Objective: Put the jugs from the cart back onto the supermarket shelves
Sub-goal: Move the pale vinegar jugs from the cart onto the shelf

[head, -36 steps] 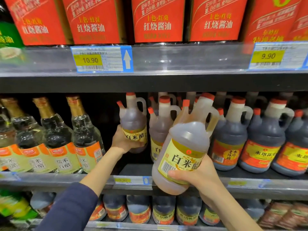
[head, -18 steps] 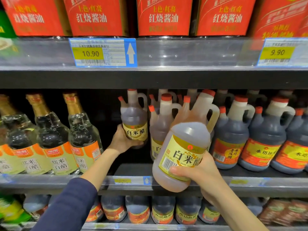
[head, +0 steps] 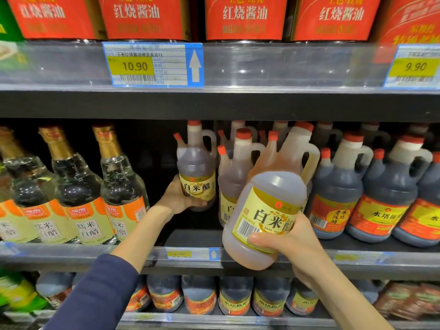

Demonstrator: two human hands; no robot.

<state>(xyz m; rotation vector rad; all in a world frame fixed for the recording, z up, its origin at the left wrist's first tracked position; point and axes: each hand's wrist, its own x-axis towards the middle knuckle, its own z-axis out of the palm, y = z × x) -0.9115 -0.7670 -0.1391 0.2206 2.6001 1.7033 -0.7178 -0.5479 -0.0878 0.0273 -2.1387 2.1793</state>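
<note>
My left hand (head: 177, 198) grips the base of a pale vinegar jug (head: 196, 166) with a red cap and yellow label, holding it upright inside the middle shelf (head: 195, 236), above the shelf floor. My right hand (head: 289, 241) holds a second, larger-looking jug of the same kind (head: 266, 210), tilted to the right, in front of the shelf edge. Another jug of this kind (head: 234, 177) stands on the shelf between them, with more behind it.
Dark vinegar jugs (head: 338, 189) fill the shelf to the right; clear glass bottles (head: 76, 186) with gold caps stand on the left. A dark gap lies behind my left hand. Red soy sauce cartons (head: 245, 17) sit above, and dark jugs (head: 200, 294) fill the shelf below.
My left hand has pushed its jug a little higher and deeper into the shelf. The right hand's jug has stayed tilted in front of the shelf edge.
</note>
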